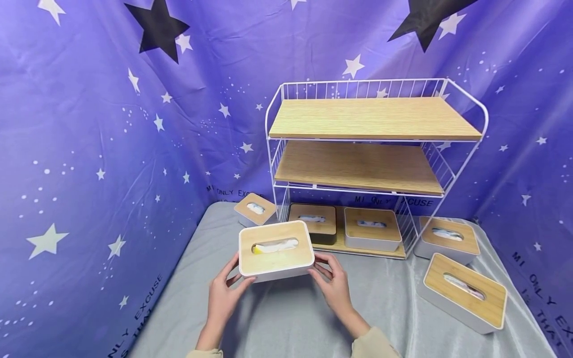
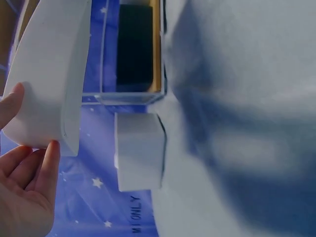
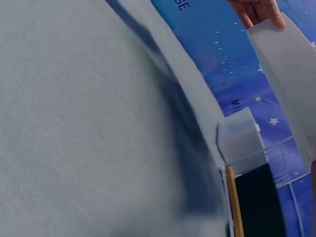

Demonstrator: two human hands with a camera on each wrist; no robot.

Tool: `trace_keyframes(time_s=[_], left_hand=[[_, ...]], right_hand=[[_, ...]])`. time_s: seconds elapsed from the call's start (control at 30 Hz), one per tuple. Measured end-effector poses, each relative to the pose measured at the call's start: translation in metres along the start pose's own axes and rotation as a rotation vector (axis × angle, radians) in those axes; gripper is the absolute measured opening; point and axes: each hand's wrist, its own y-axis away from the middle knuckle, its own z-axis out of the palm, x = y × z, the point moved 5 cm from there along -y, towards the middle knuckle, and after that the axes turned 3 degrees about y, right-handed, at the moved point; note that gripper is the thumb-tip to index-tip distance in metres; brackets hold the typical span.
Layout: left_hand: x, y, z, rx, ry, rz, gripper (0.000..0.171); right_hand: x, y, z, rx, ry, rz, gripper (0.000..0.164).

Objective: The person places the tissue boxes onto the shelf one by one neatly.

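Observation:
Both hands hold a white tissue box (image 1: 276,261) with a light wooden lid, raised above the grey cloth in front of the shelf rack. My left hand (image 1: 224,293) grips its left end, thumb on the near side; in the left wrist view, fingertips of that hand (image 2: 29,187) press the white tissue box (image 2: 49,74). At the opposite end, my right hand (image 1: 332,284) pinches the corner between thumb and fingers. A white tissue with a yellow patch shows in the lid's slot. The right wrist view catches only a sliver of the right hand.
A white wire rack (image 1: 353,186) has three wooden shelves. On its bottom shelf stand a black tissue box (image 1: 323,238) and a white tissue box (image 1: 371,242). Another box (image 1: 255,209) sits left of the rack; two more, one behind (image 1: 447,248) and one nearer (image 1: 465,293), stand right.

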Motion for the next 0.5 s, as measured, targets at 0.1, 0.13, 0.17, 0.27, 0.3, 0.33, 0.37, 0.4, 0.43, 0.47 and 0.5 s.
trace_keyframes(time_s=[0.1,0.13,0.17,0.27,0.3,0.33,0.37,0.4,0.43,0.47,0.5], left_hand=[[0.011,0.000,0.002,0.002,0.007,0.032,0.077],[0.015,0.000,0.003,0.005,0.006,0.048,0.077],[0.019,0.000,0.004,0.007,-0.001,0.067,0.077],[0.031,0.000,0.006,0.014,-0.020,0.136,0.078],[0.035,0.000,0.007,0.017,-0.024,0.155,0.078],[0.038,-0.001,0.007,0.018,-0.024,0.173,0.078],[0.042,-0.001,0.008,0.018,-0.025,0.190,0.078],[0.045,-0.001,0.009,0.017,-0.022,0.204,0.078],[0.047,-0.002,0.010,0.016,-0.019,0.211,0.078],[0.050,-0.002,0.011,0.015,-0.015,0.223,0.078],[0.053,-0.003,0.012,0.012,-0.013,0.232,0.078]], right_hand=[[-0.007,-0.001,-0.009,-0.010,0.000,-0.019,0.042],[-0.009,-0.001,-0.011,-0.014,0.000,-0.025,0.042],[-0.010,-0.002,-0.014,-0.015,-0.003,-0.034,0.042],[-0.013,-0.003,-0.023,-0.012,-0.015,-0.063,0.043],[-0.014,-0.003,-0.026,-0.008,-0.017,-0.072,0.044],[-0.016,-0.004,-0.029,-0.001,-0.019,-0.077,0.044],[-0.019,-0.004,-0.032,0.005,-0.019,-0.082,0.044],[-0.022,-0.005,-0.034,0.010,-0.018,-0.082,0.044],[-0.025,-0.006,-0.037,0.015,-0.015,-0.081,0.044],[-0.029,-0.007,-0.040,0.023,-0.012,-0.082,0.044],[-0.033,-0.008,-0.042,0.028,-0.008,-0.083,0.045]])
